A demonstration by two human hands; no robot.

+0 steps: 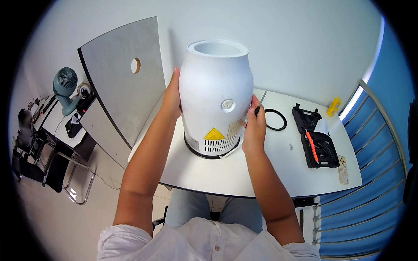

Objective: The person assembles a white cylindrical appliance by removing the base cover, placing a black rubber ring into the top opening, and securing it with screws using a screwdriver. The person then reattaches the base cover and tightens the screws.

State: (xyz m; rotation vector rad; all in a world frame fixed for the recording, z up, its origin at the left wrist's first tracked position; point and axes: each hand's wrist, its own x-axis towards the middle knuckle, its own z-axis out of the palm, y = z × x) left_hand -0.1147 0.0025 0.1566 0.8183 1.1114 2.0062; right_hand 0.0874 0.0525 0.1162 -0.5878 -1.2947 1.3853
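Note:
A white barrel-shaped appliance body [209, 89] stands on the white table in front of me, slightly tilted in view. Its top has a round opening; its front carries a small round switch [227, 105], a yellow warning label [213, 134] and vent slots. A black rim [204, 155] rings its base, and a white cord [231, 151] comes out low on the right. My left hand [172, 95] is pressed along its left side. Against its right side rests my right hand [256, 126], closed around a screwdriver [260, 104] whose shaft points up.
On the table's right lie a black ring [285, 121], an open black tool case [323, 152] with an orange flexible shaft [312, 148], a yellow object [334, 107] and a power strip [343, 169]. A grey partition [113, 56] stands left; metal railing [383, 161] runs along the right.

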